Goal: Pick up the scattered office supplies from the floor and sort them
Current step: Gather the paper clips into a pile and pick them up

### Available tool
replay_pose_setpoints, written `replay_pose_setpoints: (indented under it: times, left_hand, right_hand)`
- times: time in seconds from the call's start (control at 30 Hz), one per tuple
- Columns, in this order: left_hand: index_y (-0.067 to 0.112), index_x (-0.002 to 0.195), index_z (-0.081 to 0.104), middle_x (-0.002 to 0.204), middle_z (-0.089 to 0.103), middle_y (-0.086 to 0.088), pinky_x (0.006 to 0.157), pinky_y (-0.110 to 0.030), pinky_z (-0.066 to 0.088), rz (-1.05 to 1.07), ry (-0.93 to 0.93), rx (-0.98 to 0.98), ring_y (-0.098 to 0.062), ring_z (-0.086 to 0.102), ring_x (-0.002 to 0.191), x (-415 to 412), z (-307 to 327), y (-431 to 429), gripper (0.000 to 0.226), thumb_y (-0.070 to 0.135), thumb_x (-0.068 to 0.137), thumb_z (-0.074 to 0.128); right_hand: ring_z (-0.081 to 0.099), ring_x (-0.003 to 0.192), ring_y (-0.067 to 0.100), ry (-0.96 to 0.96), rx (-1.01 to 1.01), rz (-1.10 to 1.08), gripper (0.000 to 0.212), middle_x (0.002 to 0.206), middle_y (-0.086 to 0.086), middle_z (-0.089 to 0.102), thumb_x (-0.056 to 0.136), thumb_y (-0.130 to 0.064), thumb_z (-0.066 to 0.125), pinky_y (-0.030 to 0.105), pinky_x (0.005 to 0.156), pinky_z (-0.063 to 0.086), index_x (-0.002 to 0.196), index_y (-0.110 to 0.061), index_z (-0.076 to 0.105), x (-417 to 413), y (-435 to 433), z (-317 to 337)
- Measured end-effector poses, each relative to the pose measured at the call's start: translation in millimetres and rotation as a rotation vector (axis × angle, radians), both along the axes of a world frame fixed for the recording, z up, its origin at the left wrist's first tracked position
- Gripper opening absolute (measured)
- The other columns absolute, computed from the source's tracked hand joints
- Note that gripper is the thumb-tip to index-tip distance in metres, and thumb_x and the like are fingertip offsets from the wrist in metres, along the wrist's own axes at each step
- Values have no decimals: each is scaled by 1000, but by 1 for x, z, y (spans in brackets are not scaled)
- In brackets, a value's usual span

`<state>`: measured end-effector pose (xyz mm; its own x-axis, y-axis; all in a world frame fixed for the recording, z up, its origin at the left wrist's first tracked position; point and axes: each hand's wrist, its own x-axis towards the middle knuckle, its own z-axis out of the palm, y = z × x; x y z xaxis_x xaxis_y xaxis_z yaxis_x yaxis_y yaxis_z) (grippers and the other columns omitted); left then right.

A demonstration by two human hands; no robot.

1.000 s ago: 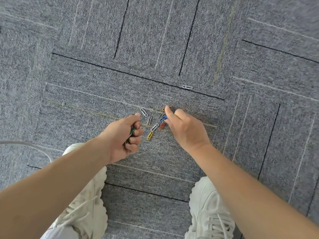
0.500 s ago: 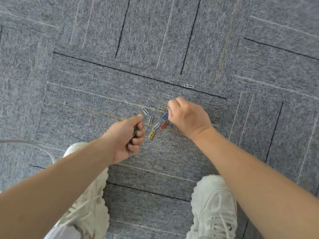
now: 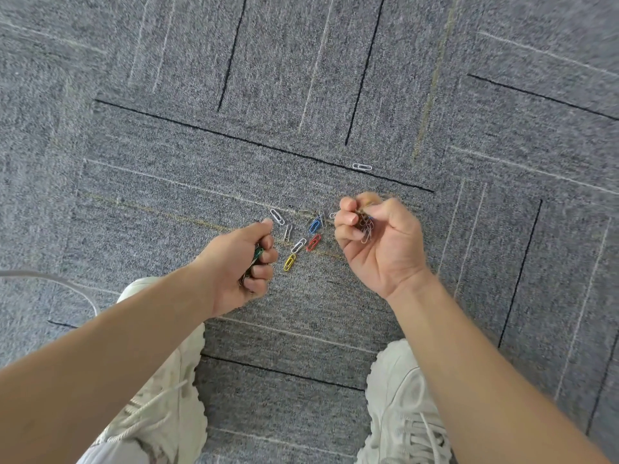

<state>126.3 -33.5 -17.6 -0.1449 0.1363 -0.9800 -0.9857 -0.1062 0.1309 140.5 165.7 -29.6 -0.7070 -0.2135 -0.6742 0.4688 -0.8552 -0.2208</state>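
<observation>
Several paper clips lie on the grey carpet between my hands: a blue one (image 3: 315, 225), a red one (image 3: 313, 242), a yellow one (image 3: 289, 262) and silver ones (image 3: 277, 216). One silver clip (image 3: 362, 167) lies apart, farther away on a black seam. My left hand (image 3: 241, 264) is closed in a fist around a bunch of clips, a green one (image 3: 258, 253) showing between the fingers. My right hand (image 3: 378, 239) is turned palm up just right of the pile, fingers curled around a small bunch of silver clips (image 3: 365, 226).
My two white shoes (image 3: 402, 403) stand on the carpet below the hands. A thin white cable (image 3: 67, 283) curves in from the left edge. Grey carpet tiles with black seams fill the view all around.
My right hand has lifted off the pile, turned palm up and drawn slightly right with silver clips in it. The left hand has stayed closed in place.
</observation>
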Motion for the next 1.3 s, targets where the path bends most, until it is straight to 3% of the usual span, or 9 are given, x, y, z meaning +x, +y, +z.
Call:
replay_pose_setpoints:
  times: [0.2, 0.33, 0.5, 0.6, 0.77, 0.9, 1.1, 1.2, 1.3]
  left_hand:
    - [20, 70, 46, 58, 41, 5, 37, -18, 19, -4, -3, 4, -8, 28, 44, 0, 1, 0, 36, 37, 101, 52]
    - [20, 70, 46, 58, 40, 5, 35, -17, 19, 4, -7, 11, -8, 28, 44, -1, 0, -1, 35, 37, 100, 52]
    - [19, 72, 46, 58, 42, 5, 34, -17, 23, 43, -23, 34, -7, 30, 44, -2, -1, -2, 35, 38, 100, 52]
    - [17, 77, 50, 62, 49, 2, 35, -16, 35, 140, -40, 61, -7, 39, 47, -4, 0, -2, 31, 38, 100, 52]
    - [11, 87, 53, 72, 60, -7, 50, -26, 58, 330, -11, 171, -15, 59, 57, -14, 9, 4, 28, 34, 103, 48]
    - [16, 78, 51, 70, 58, -2, 37, -17, 46, 322, -11, 204, -10, 54, 53, -15, 4, 1, 35, 41, 102, 46]
    - [24, 62, 46, 57, 39, 8, 27, -17, 21, 171, 19, 122, -5, 29, 39, -8, -3, -9, 44, 48, 99, 50]
    - [21, 67, 47, 58, 41, 6, 30, -18, 27, 219, 12, 106, -7, 32, 42, -8, -4, -8, 42, 47, 99, 51]
    - [14, 82, 52, 68, 55, -3, 47, -24, 48, 307, 29, 121, -13, 51, 56, -7, -5, -5, 33, 41, 102, 47]
  right_hand:
    - [40, 50, 15, 18, 162, 12, 23, 62, 2, 43, 60, 3, 29, 22, 45, 31, 67, -14, 42, -6, 1, 4]
    - [43, 57, 19, 74, 129, 26, 23, 66, 7, 46, 59, -3, 30, 24, 51, 34, 68, -10, 50, -7, 3, 6]
    - [47, 64, 19, 27, 139, 51, 27, 73, 7, 51, 87, -29, 43, 28, 54, 36, 72, -10, 54, -8, 4, 8]
    - [53, 65, 16, -127, 166, -37, 33, 75, 6, 57, 101, -27, 44, 26, 58, 44, 75, -11, 58, -10, -2, 10]
    - [63, 73, 19, -252, 89, -154, 30, 83, 10, 65, 102, -21, 42, 29, 70, 54, 87, -7, 64, -5, -10, 16]
    - [58, 66, 18, -343, 61, -114, 34, 75, 6, 60, 102, -27, 42, 29, 58, 52, 76, -12, 58, 2, -12, 14]
    - [28, 41, 8, -513, 116, -42, 49, 55, -6, 33, 102, -41, 46, 19, 32, 21, 59, -21, 41, 5, -17, 5]
    - [28, 42, 8, -484, 141, -65, 48, 56, -5, 35, 103, -43, 44, 19, 34, 22, 61, -20, 41, 4, -26, 10]
    - [34, 48, 10, -329, 223, -91, 45, 59, -3, 39, 103, -44, 43, 21, 41, 30, 65, -19, 43, -3, -36, 24]
